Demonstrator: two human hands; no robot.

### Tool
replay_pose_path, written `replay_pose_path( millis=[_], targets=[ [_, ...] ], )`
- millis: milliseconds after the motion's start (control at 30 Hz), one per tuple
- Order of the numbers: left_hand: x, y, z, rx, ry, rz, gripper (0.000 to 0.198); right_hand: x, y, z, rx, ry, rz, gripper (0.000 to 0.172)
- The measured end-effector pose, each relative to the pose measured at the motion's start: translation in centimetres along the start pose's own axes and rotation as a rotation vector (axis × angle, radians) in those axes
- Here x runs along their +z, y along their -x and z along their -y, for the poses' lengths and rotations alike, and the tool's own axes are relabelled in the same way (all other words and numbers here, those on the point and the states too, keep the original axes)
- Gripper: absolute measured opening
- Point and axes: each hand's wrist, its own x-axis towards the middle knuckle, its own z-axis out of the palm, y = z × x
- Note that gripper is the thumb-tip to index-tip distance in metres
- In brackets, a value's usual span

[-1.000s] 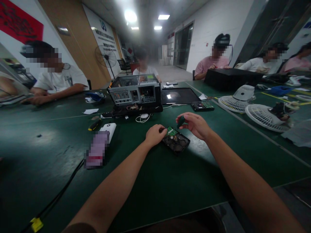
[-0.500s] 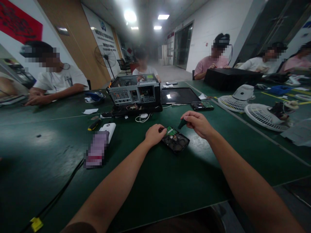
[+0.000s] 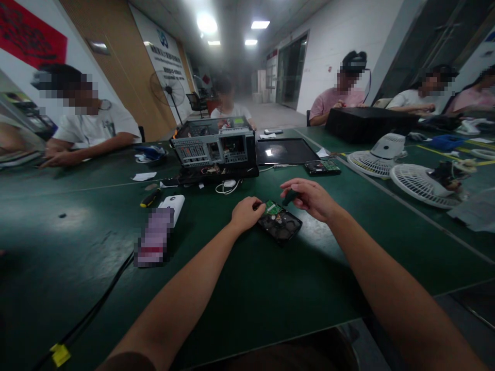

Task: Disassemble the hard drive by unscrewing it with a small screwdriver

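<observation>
A hard drive [image 3: 281, 225] lies on the green table with its underside up, showing a small green circuit board [image 3: 273, 208] at its far end. My left hand [image 3: 248, 212] is closed on the drive's left far edge, thumb and fingers pinching it. Over the drive's right far side, my right hand [image 3: 309, 196] holds a small screwdriver [image 3: 289, 197] by its dark green handle, pointing down toward the board. The screwdriver's tip is too small to make out, so I cannot tell whether it touches.
An opened computer case [image 3: 214, 149] stands ahead, beside a flat black panel [image 3: 286, 152]. A second drive [image 3: 322, 167] lies right of it. Fan parts [image 3: 375, 157] sit at the right. At the left are a yellow-black screwdriver [image 3: 150, 198] and a phone [image 3: 157, 237]. Co-workers sit around the table.
The fingers of my right hand have shifted on the screwdriver handle, with the index finger now stretched further left over it. My left hand and the drive stay in place.
</observation>
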Motion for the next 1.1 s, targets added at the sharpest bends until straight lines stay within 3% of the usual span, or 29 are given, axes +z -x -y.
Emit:
replay_pose_path(
  millis=[133,600,800,967,1100],
  targets=[
    [-0.04,0.05,-0.15,0.006,0.002,-0.008,0.026,-0.13,-0.23,-0.33,-0.009,-0.049,-0.046,0.027],
    [-0.01,0.10,0.00,0.011,0.016,-0.016,0.024,-0.44,-0.14,-0.34,0.048,-0.165,0.011,0.026],
    [0.02,0.08,-0.13,0.001,0.008,-0.015,0.023,-0.66,-0.08,-0.16,0.015,-0.061,0.004,0.033],
    [-0.06,0.09,-0.19,-0.003,0.015,-0.010,0.024,-0.96,-0.36,-0.53,-0.051,-0.005,-0.085,0.019],
    [-0.03,0.08,-0.11,0.011,0.012,-0.026,0.024,-0.74,-0.41,-0.72,-0.029,-0.052,-0.078,0.019]
  ],
)
